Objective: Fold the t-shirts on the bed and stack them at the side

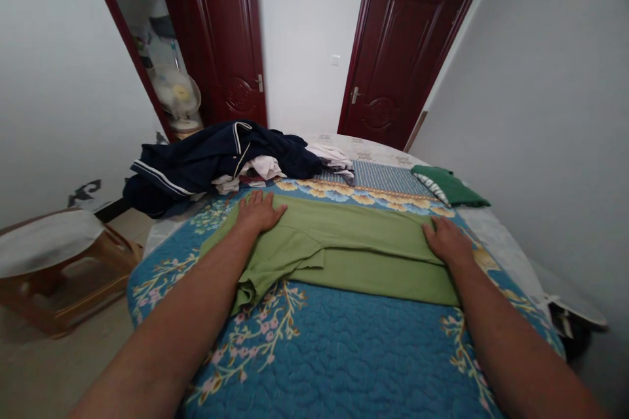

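Garment (354, 234) plain green, folded into long strip, near-left corner rumpled.

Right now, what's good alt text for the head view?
The left hand and right hand rest on a green garment laid over a blue quilt. Beyond it lie dark clothes at left and a darker green cloth at right.
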{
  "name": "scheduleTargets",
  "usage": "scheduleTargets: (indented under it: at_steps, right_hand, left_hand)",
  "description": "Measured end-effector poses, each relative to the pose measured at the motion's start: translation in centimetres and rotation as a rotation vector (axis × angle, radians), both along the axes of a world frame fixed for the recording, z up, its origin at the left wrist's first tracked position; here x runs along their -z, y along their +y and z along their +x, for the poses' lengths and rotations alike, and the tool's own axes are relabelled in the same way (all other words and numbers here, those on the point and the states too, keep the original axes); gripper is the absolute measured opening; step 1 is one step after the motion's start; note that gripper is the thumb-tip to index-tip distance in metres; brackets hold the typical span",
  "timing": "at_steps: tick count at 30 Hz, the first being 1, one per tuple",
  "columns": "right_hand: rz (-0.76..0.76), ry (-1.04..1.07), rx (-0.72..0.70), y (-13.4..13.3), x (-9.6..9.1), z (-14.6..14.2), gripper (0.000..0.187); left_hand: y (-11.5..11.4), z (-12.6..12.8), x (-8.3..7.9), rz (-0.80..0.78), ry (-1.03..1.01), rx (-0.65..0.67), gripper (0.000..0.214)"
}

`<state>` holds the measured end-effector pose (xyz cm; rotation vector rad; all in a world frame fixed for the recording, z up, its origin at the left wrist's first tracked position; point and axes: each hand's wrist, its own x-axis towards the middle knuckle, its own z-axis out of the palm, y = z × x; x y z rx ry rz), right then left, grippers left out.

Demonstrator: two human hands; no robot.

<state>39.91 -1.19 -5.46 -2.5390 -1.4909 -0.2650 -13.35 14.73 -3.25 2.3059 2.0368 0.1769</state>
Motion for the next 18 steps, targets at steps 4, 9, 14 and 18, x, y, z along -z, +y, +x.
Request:
scheduleTargets:
  at_steps: [4,9,14,18]
  right_hand:
    - [0.183,-0.082,-0.12,0.1,-2.1,-3.8,0.056]
    - [0.179,0.013,-0.596,1.9,-3.8,-16.2,0.054]
    - [-0.005,0.158,-0.885,4.5,-3.6,-28.3,0.061]
    - [-0.146,0.198,-0.847,6.8,-3.4,-31.2,0.064]
  left_hand:
    - [-0.1,0.1,0.0,0.002,-0.006,-0.004,0.094]
    - [-0.3,0.1,-0.2,0.011,-0.009,-0.003,0.092]
    - [-0.1,0.1,0.1,0.025,0.001,-0.007,0.095]
    - [0.1,0.2,0.1,0.019,0.013,-0.021,0.094]
